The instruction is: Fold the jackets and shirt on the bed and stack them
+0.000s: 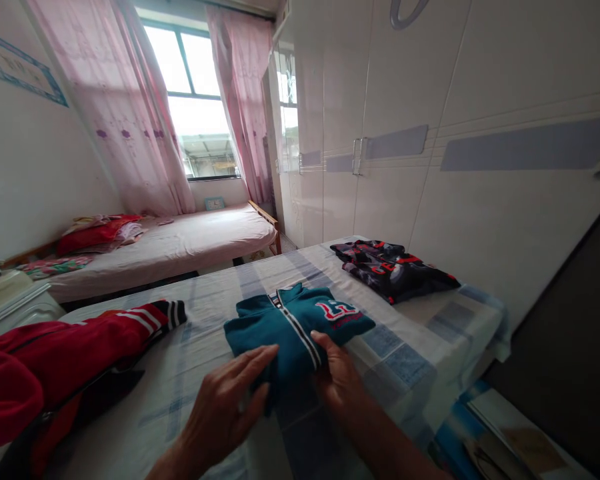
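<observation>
A teal zip-up jacket (290,327) lies folded on a checked sheet, its collar pointing away from me. A black-and-white stripe runs down its zip, and a letter patch (336,309) shows on its right half. My left hand (225,400) rests at the jacket's near left edge, fingers stretched out and thumb apart. At the near right edge, my right hand (337,370) grips the jacket, thumb on top beside the zip and the other fingers mostly hidden below the cloth.
A red jacket (80,360) with white-striped cuff lies at left. Folded dark clothing (393,267) with red lettering sits at the back right of the checked sheet (205,333). Beyond are another bed (200,233) and a white wardrobe (390,100).
</observation>
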Demonstrator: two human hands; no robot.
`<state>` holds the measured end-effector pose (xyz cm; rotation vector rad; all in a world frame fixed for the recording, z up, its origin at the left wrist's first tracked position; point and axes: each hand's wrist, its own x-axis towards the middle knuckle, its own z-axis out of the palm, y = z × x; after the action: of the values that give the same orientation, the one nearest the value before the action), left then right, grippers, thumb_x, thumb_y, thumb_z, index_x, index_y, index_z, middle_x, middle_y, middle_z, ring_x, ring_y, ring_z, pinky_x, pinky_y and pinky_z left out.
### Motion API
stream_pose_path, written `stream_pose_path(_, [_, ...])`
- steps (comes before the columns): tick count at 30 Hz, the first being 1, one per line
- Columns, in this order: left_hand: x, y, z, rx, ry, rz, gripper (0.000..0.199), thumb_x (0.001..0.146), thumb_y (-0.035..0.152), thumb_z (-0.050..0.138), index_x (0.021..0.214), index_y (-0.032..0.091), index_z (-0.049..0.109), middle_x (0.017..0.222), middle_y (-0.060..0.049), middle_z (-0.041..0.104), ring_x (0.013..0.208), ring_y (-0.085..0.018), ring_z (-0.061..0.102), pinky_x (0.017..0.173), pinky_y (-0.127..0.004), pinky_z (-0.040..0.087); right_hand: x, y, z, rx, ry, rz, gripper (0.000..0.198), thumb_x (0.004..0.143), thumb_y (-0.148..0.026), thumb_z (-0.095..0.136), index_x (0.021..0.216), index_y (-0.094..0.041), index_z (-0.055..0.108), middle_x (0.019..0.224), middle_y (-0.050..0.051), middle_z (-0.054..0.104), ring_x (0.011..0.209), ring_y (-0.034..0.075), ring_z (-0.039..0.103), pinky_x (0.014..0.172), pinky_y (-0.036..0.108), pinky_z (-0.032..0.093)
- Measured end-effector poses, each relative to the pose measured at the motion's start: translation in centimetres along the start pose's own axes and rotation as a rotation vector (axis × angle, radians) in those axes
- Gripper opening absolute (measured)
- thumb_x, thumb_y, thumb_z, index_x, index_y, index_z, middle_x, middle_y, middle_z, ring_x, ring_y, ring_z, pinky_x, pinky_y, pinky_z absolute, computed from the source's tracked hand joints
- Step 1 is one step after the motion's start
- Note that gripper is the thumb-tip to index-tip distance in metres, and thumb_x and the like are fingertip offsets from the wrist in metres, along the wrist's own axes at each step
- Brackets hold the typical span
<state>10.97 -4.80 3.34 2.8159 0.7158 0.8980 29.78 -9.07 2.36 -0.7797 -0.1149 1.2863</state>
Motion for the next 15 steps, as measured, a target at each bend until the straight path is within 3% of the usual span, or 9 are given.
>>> stream_pose_path(4, [-1.0, -3.5, 0.7, -0.189, 0.268, -0.362, 0.038, 0.092, 0.033, 0.035, 0.123, 0.019, 0.053, 0.123, -0.009, 0.059, 0.104, -0.020, 0.061, 0.088, -0.031, 0.050, 1.5, -5.2, 2.8, 0.033, -0.017, 0.022, 0.010, 0.069, -0.011, 0.061, 0.075, -0.017, 0.056, 0.062, -0.002, 0.063, 0.054, 0.012, 0.059, 0.057, 0.025, 0.053])
stream_pose_path(6, [-1.6, -5.4, 1.9, -0.187, 0.250, -0.476, 0.041, 0.092, 0.039, 0.034, 0.119, 0.019, 0.056, 0.121, -0.009, 0.060, 0.101, -0.020, 0.063, 0.087, -0.033, 0.051, 2.8, -8.0, 4.3, 0.045, -0.064, 0.028, 0.009, 0.072, -0.007, 0.055, 0.073, -0.016, 0.054, 0.057, -0.003, 0.061, 0.048, 0.009, 0.055, 0.051, 0.022, 0.051])
stream_pose_path(9, [-2.1, -7.3, 3.4, -0.118, 0.166, -0.538, 0.043, 0.090, 0.044, 0.034, 0.113, 0.020, 0.061, 0.121, -0.007, 0.061, 0.110, -0.021, 0.059, 0.093, -0.034, 0.048, 5.0, -12.3, 6.7, 0.014, -0.131, -0.016, 0.012, 0.075, -0.005, 0.051, 0.069, -0.016, 0.050, 0.051, -0.004, 0.056, 0.045, 0.009, 0.052, 0.047, 0.021, 0.050])
stream_pose_path(15, [-2.2, -8.4, 4.0, -0.054, 0.129, -0.577, 0.045, 0.090, 0.046, 0.031, 0.112, 0.023, 0.063, 0.124, -0.003, 0.059, 0.111, -0.018, 0.058, 0.094, -0.029, 0.048, 8.4, -22.8, 10.5, -0.095, -0.212, -0.299, 0.010, 0.073, -0.007, 0.051, 0.071, -0.017, 0.050, 0.053, -0.005, 0.055, 0.051, 0.010, 0.054, 0.051, 0.023, 0.052])
